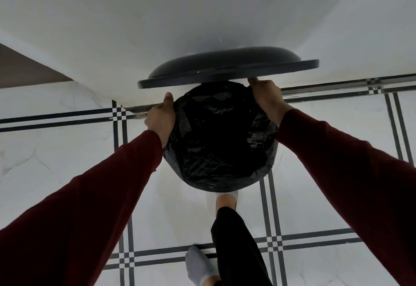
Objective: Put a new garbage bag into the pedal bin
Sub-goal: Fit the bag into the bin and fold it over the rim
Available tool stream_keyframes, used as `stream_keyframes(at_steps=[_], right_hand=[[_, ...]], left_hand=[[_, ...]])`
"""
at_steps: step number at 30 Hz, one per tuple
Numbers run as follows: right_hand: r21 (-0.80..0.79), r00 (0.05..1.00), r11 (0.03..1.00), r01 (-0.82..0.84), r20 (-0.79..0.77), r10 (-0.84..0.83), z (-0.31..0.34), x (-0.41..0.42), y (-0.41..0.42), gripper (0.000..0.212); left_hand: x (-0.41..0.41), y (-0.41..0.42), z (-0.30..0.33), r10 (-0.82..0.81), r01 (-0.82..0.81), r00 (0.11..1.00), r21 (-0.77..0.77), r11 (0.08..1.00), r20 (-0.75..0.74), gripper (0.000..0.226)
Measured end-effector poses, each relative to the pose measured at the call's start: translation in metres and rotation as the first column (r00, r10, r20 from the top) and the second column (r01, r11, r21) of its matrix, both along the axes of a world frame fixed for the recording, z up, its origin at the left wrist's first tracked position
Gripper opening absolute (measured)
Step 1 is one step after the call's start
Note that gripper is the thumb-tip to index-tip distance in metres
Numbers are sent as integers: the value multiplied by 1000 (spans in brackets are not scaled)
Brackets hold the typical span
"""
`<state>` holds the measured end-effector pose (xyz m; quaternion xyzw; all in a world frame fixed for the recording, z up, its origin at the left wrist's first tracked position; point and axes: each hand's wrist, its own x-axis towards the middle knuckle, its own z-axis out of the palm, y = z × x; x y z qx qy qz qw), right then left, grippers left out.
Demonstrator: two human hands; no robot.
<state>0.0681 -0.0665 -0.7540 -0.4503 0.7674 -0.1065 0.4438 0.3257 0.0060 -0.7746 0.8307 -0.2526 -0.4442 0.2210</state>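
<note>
Both-handed, hands (161,119) (267,96) grip crinkly black bag (220,141) under round lid (227,67)

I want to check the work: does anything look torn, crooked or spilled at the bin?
Nothing stands out. The bag covers the bin rim, both hands grip its sides, and the lid stands open.

There is only one view, from the camera on the person's head. It looks steeply down and forward, close above the pedal bin (221,182), with the tiled floor (67,162) and the white wall (157,15) behind it.
</note>
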Motion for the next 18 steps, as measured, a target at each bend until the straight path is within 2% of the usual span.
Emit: stream_keyframes(at_steps=[2, 3, 6, 7, 9, 11, 15, 18], right_hand=[[-45, 998, 997, -60, -15, 59, 1, -7, 4, 65], [-72, 995, 993, -97, -19, 96, 0, -10, 7, 61], [-113, 989, 983, -144, 14, 146, -4, -11, 14, 36], [-125, 987, 979, -159, 15, 162, -3, -8, 14, 34], [-137, 982, 973, -186, -1, 188, -4, -2, 11, 43], [-142, 983, 973, -182, -37, 178, -4, 4, 7, 53], [-190, 986, 969, -157, -80, 144, -10, 7, 5, 54], [-214, 986, 964, -159, -91, 142, -13, 7, 5, 57]], left_hand=[[2, 3, 1, 4, -2, 998, -34, 999, 70, 63], [1, 3, 2, -16, 20, 998, -79, 997, 58, 60], [-5, 4, 10, -136, 142, 990, -161, 977, 48, 45], [-8, 3, 13, -176, 183, 983, -189, 965, 54, 37], [-11, -2, 11, -265, 275, 961, -193, 942, 78, 36], [-13, -4, 10, -327, 341, 939, -161, 926, 107, 47], [-8, -6, 8, -317, 328, 942, -100, 939, 107, 65], [-7, -6, 7, -297, 305, 951, -94, 948, 86, 63]])
